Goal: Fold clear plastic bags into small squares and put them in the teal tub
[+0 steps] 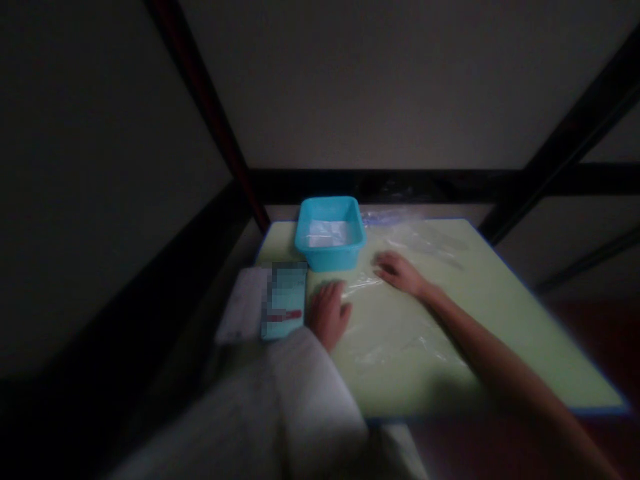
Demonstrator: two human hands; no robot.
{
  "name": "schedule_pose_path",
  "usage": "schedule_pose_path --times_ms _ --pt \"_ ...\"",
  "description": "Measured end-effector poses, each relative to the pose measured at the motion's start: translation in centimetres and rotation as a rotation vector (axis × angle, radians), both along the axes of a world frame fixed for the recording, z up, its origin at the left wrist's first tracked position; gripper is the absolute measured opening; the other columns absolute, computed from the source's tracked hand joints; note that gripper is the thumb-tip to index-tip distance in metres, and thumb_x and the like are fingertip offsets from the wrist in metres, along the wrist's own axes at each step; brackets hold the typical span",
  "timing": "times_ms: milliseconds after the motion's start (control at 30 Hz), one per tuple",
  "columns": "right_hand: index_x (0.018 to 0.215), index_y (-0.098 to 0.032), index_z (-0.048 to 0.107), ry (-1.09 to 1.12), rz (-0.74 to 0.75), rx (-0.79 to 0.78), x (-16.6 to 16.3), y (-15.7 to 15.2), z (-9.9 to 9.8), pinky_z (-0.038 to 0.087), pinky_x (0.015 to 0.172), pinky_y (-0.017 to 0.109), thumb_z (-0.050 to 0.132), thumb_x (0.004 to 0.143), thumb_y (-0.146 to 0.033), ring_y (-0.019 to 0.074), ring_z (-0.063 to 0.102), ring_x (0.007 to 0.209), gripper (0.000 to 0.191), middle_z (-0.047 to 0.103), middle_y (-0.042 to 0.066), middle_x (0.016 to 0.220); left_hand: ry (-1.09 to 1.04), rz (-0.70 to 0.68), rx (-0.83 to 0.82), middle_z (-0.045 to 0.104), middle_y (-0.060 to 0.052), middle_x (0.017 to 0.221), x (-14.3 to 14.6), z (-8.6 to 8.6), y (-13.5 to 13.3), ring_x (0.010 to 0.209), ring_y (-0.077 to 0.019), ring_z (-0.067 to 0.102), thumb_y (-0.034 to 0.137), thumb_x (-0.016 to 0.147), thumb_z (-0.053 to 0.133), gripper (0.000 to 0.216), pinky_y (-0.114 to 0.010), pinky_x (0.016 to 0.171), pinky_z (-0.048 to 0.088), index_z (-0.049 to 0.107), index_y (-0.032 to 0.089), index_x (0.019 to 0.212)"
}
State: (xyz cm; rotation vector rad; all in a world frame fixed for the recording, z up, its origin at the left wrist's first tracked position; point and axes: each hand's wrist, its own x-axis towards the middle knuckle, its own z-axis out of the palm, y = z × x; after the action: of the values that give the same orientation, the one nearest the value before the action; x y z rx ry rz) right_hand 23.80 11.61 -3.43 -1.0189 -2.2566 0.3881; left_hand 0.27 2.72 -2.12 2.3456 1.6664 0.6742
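My left hand (329, 312) lies flat, fingers stretched forward, on the light green mat (500, 313) beside a sheet of clear plastic film (395, 333). My right hand (397, 270) rests palm down on the film, fingers extended toward the left. A blue plastic tub (330, 233) holding something white and flat stands just beyond both hands. The picture is dim and soft.
A blurred-out teal card or box (284, 301) lies on a white cloth (243, 303) left of my left hand. More crumpled clear plastic (395, 217) sits behind the tub. Dark frame bars (400, 183) cross behind the mat and slant up on both sides.
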Motion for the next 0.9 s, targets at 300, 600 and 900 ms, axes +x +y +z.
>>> schedule_pose_path --times_ms 300,600,900 --pt "0.093 -0.017 0.066 0.088 0.110 -0.055 0.0 -0.5 1.3 0.046 0.080 0.040 0.059 0.085 -0.040 0.0222 0.058 0.087 0.025 0.062 0.010 0.092 -0.130 -0.010 0.016 0.062 -0.007 0.102 -0.2 -0.6 0.1 0.094 -0.0203 0.059 0.011 0.076 0.057 0.035 -0.032 0.085 0.047 0.053 0.017 0.111" --pt "0.087 -0.019 0.069 0.112 0.239 -0.099 -0.2 -0.9 1.7 0.047 0.083 0.038 0.065 0.079 -0.047 0.0217 0.058 0.092 0.030 0.062 0.009 0.097 -0.182 0.008 0.025 0.066 -0.006 0.091 -0.2 -0.6 0.3 0.083 -0.0189 0.062 0.008 0.076 0.056 0.030 -0.029 0.077 0.049 0.058 0.016 0.105" --pt "0.085 -0.019 0.072 0.124 0.261 -0.109 -0.1 -0.5 0.8 0.045 0.085 0.041 0.065 0.079 -0.046 0.0225 0.058 0.094 0.029 0.063 0.011 0.096 -0.150 0.009 0.011 0.067 -0.004 0.082 -0.4 0.0 0.5 0.077 -0.0180 0.062 0.004 0.076 0.053 0.022 -0.028 0.072 0.047 0.065 0.017 0.088"
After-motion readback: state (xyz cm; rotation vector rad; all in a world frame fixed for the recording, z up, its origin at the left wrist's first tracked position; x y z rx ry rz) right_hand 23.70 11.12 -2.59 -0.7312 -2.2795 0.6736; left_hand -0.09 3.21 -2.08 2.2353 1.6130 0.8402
